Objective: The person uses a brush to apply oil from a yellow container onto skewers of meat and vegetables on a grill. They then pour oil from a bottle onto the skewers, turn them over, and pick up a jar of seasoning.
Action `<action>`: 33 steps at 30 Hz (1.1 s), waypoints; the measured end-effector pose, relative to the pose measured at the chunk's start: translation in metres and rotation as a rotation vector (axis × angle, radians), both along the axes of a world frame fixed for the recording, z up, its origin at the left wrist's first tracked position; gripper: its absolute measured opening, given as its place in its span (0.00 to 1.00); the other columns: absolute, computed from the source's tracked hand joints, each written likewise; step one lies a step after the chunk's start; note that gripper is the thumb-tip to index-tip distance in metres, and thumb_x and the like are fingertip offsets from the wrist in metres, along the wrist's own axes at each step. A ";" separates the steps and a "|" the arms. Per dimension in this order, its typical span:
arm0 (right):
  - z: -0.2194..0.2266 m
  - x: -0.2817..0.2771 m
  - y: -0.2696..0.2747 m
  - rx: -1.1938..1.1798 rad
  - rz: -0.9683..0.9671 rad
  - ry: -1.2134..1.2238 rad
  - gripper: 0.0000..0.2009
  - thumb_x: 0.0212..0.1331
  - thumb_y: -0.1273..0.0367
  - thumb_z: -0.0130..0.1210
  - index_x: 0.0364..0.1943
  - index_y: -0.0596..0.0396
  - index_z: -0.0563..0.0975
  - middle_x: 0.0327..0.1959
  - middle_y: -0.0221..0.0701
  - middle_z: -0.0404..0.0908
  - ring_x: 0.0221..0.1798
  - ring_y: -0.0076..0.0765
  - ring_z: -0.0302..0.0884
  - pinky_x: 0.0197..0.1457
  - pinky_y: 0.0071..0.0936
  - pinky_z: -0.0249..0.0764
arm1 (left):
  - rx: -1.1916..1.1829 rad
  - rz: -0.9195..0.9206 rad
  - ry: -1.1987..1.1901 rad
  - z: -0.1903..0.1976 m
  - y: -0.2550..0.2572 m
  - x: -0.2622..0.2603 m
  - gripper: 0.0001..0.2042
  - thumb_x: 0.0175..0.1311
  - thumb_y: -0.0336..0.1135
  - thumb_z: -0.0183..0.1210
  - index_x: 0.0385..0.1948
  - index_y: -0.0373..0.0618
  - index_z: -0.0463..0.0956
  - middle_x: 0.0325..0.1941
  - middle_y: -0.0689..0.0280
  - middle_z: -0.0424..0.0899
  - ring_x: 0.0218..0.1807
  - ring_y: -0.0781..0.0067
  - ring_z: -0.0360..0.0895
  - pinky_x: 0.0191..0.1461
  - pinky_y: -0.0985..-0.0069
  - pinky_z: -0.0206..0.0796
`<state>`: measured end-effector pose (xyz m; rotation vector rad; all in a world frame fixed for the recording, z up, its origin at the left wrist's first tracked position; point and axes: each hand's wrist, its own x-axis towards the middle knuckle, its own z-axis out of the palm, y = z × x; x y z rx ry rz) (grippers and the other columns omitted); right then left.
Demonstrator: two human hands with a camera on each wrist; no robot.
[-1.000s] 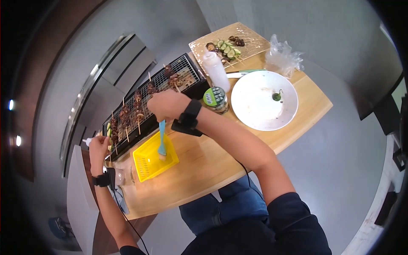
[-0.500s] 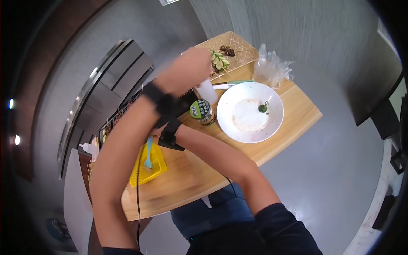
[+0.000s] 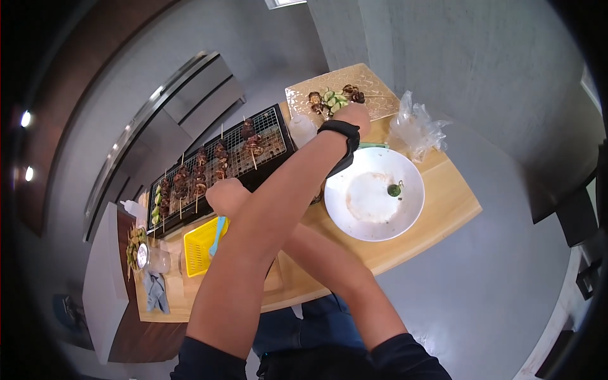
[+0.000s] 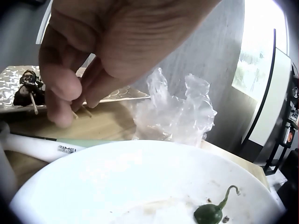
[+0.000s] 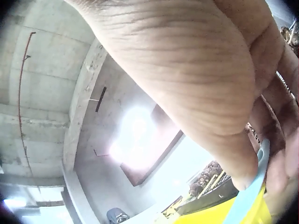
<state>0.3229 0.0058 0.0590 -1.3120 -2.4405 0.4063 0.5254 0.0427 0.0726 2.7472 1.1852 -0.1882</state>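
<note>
My left arm crosses over the right one, bringing the left hand to the near edge of the patterned platter. Sliced-cucumber skewers and dark mushroom skewers lie there. In the left wrist view its fingers are bent, with stick ends showing between the tips; I cannot tell whether they are gripped. Beside the grill, my right hand grips the handle of a light-blue basting brush, whose lower end the left forearm hides. The brush overlaps the yellow basket.
Several meat skewers lie across the grill grate. A white bowl holding a green pepper stands at right, a crumpled plastic bag behind it. A squeeze bottle, glass jar and grey cloth also stand about.
My left hand has swung from the grill's left end, over the right arm, to the platter. The right hand has shifted slightly left and down in view, still holding the brush.
</note>
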 end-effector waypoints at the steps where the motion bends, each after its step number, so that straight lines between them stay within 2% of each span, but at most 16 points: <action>1: 0.000 0.001 0.001 -0.012 0.010 -0.005 0.09 0.52 0.71 0.60 0.37 0.57 0.84 0.40 0.39 0.86 0.45 0.45 0.84 0.47 0.37 0.80 | -0.005 0.001 0.002 -0.002 0.002 -0.001 0.13 0.61 0.30 0.49 0.39 0.36 0.83 0.43 0.46 0.84 0.48 0.51 0.83 0.52 0.62 0.75; 7: -0.003 0.001 0.004 -0.027 -0.003 0.017 0.10 0.51 0.71 0.62 0.37 0.57 0.85 0.41 0.39 0.86 0.46 0.43 0.84 0.47 0.37 0.80 | 0.029 0.072 -0.166 -0.005 0.013 -0.002 0.13 0.61 0.30 0.50 0.39 0.37 0.83 0.46 0.47 0.83 0.49 0.51 0.82 0.52 0.62 0.75; 9: -0.008 -0.004 0.009 -0.039 -0.001 -0.008 0.10 0.51 0.71 0.62 0.38 0.57 0.84 0.41 0.39 0.86 0.46 0.43 0.84 0.47 0.37 0.80 | 0.118 0.064 -0.083 -0.008 0.031 0.005 0.08 0.57 0.24 0.54 0.33 0.30 0.80 0.29 0.49 0.85 0.25 0.59 0.85 0.32 0.70 0.78; 11: -0.009 -0.006 0.012 -0.053 0.000 -0.030 0.11 0.51 0.71 0.62 0.39 0.57 0.84 0.42 0.39 0.86 0.47 0.42 0.84 0.47 0.37 0.80 | 0.145 -0.026 -0.035 0.004 0.039 0.004 0.08 0.52 0.27 0.59 0.31 0.30 0.81 0.29 0.49 0.85 0.23 0.58 0.82 0.30 0.69 0.76; 13: -0.004 -0.008 0.012 -0.100 0.019 -0.117 0.12 0.50 0.71 0.62 0.40 0.57 0.84 0.42 0.39 0.85 0.46 0.42 0.84 0.46 0.37 0.80 | -0.458 0.359 -0.314 0.018 0.048 0.004 0.09 0.54 0.29 0.61 0.29 0.30 0.81 0.30 0.52 0.86 0.22 0.62 0.81 0.27 0.70 0.75; 14: 0.006 -0.001 0.000 -0.102 0.022 -0.120 0.12 0.50 0.71 0.62 0.40 0.57 0.84 0.42 0.39 0.85 0.46 0.42 0.84 0.46 0.37 0.80 | -0.330 -0.294 -0.131 0.025 0.074 -0.015 0.08 0.58 0.28 0.60 0.30 0.28 0.80 0.30 0.54 0.87 0.22 0.70 0.82 0.23 0.76 0.75; 15: 0.016 0.008 -0.014 -0.100 -0.016 -0.118 0.12 0.50 0.71 0.62 0.40 0.58 0.83 0.42 0.40 0.85 0.46 0.42 0.84 0.46 0.37 0.80 | -0.331 -0.290 -0.134 0.020 0.086 -0.012 0.08 0.58 0.28 0.60 0.30 0.28 0.80 0.30 0.54 0.87 0.22 0.70 0.82 0.23 0.76 0.75; 17: 0.022 0.010 -0.023 -0.099 -0.051 -0.118 0.13 0.50 0.70 0.62 0.40 0.59 0.83 0.42 0.41 0.85 0.46 0.43 0.84 0.47 0.36 0.80 | -0.541 0.428 -0.346 0.023 0.091 -0.008 0.08 0.62 0.27 0.57 0.30 0.28 0.81 0.31 0.57 0.87 0.23 0.75 0.82 0.22 0.81 0.74; 18: 0.020 0.009 -0.022 -0.094 -0.037 -0.103 0.12 0.50 0.70 0.62 0.40 0.59 0.83 0.42 0.41 0.85 0.46 0.43 0.84 0.46 0.37 0.80 | -0.286 0.108 -0.189 0.023 0.095 -0.009 0.08 0.60 0.25 0.56 0.28 0.28 0.81 0.30 0.56 0.87 0.23 0.73 0.83 0.21 0.81 0.72; 19: 0.018 0.009 -0.020 -0.087 -0.026 -0.088 0.12 0.50 0.70 0.62 0.40 0.59 0.83 0.42 0.41 0.85 0.45 0.43 0.84 0.46 0.37 0.80 | -0.290 0.105 -0.190 0.026 0.089 -0.012 0.08 0.60 0.25 0.56 0.28 0.28 0.81 0.30 0.56 0.87 0.23 0.73 0.83 0.21 0.81 0.72; 21: 0.013 0.011 -0.015 -0.070 -0.011 -0.056 0.12 0.51 0.70 0.61 0.39 0.60 0.83 0.41 0.42 0.85 0.44 0.44 0.84 0.45 0.38 0.80 | -0.328 0.245 -0.336 0.046 0.056 -0.020 0.07 0.57 0.25 0.56 0.25 0.30 0.82 0.27 0.58 0.87 0.23 0.74 0.83 0.21 0.79 0.72; 22: 0.009 0.011 -0.012 -0.064 0.000 -0.038 0.11 0.51 0.70 0.61 0.38 0.60 0.83 0.41 0.42 0.85 0.44 0.44 0.84 0.45 0.38 0.80 | -0.144 0.138 -0.173 0.051 0.043 -0.021 0.07 0.55 0.24 0.56 0.25 0.32 0.83 0.23 0.57 0.86 0.20 0.73 0.83 0.22 0.76 0.74; 27: -0.012 -0.009 0.005 -0.015 0.025 0.003 0.09 0.53 0.70 0.59 0.36 0.59 0.84 0.39 0.42 0.85 0.43 0.45 0.84 0.44 0.39 0.80 | 0.061 0.030 -0.253 0.002 0.031 -0.009 0.09 0.55 0.26 0.55 0.29 0.30 0.82 0.22 0.53 0.84 0.20 0.62 0.83 0.26 0.68 0.76; 29: -0.011 -0.009 0.004 0.005 0.005 -0.002 0.08 0.54 0.70 0.58 0.36 0.57 0.84 0.39 0.41 0.85 0.43 0.45 0.84 0.45 0.39 0.80 | 0.026 0.115 -0.141 -0.009 0.027 -0.001 0.14 0.61 0.33 0.51 0.42 0.35 0.82 0.48 0.46 0.82 0.53 0.51 0.81 0.54 0.64 0.74; 31: -0.009 -0.007 0.005 -0.008 0.036 -0.013 0.08 0.56 0.71 0.56 0.36 0.56 0.84 0.39 0.39 0.86 0.44 0.43 0.84 0.45 0.38 0.80 | -0.040 0.159 -0.127 -0.015 0.028 0.003 0.15 0.61 0.34 0.52 0.42 0.36 0.82 0.50 0.46 0.82 0.55 0.52 0.79 0.56 0.64 0.73; 33: -0.009 -0.007 0.004 0.001 0.030 -0.007 0.08 0.56 0.71 0.56 0.36 0.56 0.84 0.38 0.39 0.86 0.44 0.43 0.84 0.45 0.37 0.80 | -0.108 0.223 -0.111 -0.018 0.032 0.005 0.14 0.60 0.34 0.52 0.40 0.35 0.82 0.42 0.48 0.85 0.47 0.54 0.84 0.52 0.66 0.74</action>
